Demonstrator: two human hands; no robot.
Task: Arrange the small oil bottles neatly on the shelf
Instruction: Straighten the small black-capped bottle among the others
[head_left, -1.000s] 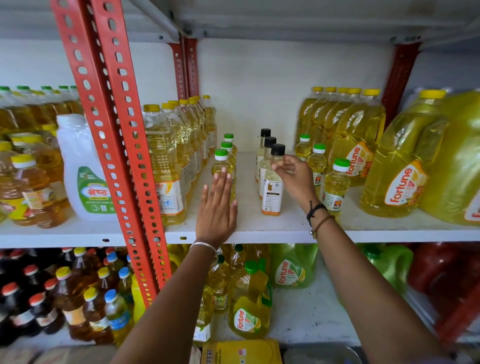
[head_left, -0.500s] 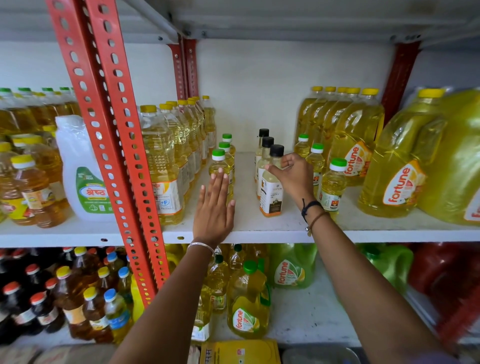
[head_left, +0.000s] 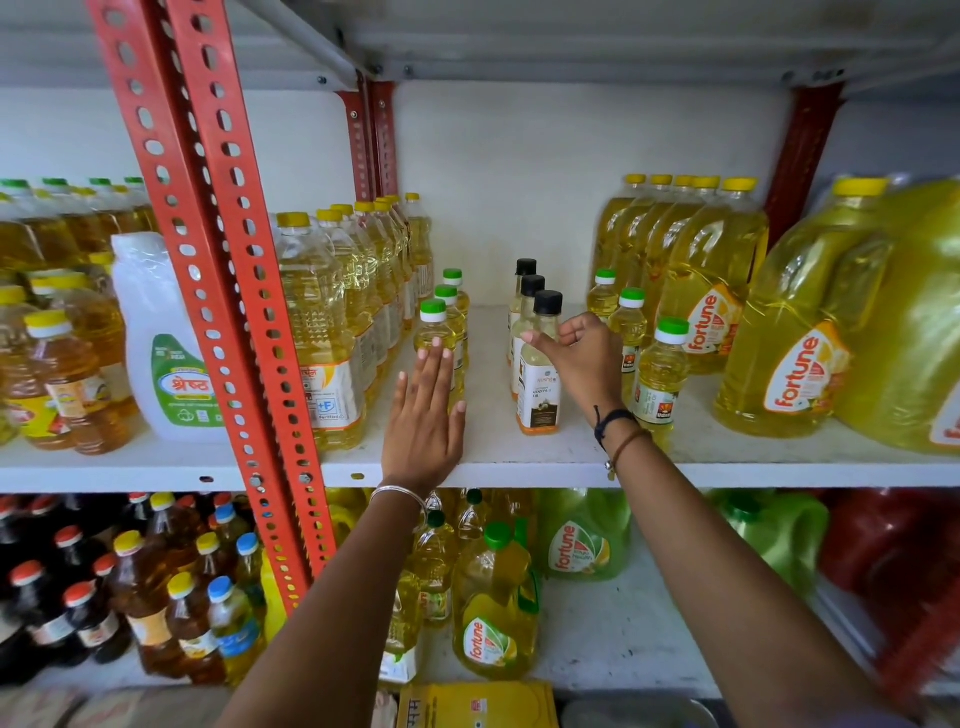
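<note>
On the white shelf (head_left: 519, 462) stand three short rows of small oil bottles. A row of green-capped bottles (head_left: 435, 332) is at the left, a row of black-capped bottles (head_left: 539, 400) in the middle, another green-capped row (head_left: 660, 379) at the right. My left hand (head_left: 423, 421) is flat, fingers straight, its palm against the front bottle of the left row. My right hand (head_left: 584, 358) is curled loosely beside the front black-capped bottle, thumb touching its shoulder, not gripping it.
Tall yellow-capped oil bottles (head_left: 322, 332) crowd the left of the small rows, behind a red perforated upright (head_left: 244, 312). Large Fortune jugs (head_left: 789, 358) fill the right. A white jug (head_left: 166, 353) stands further left. More bottles sit on the shelf below.
Both hands stay almost where they were. My right hand has loosened slightly beside the black-capped bottle; the left hand stays against the green-capped row.
</note>
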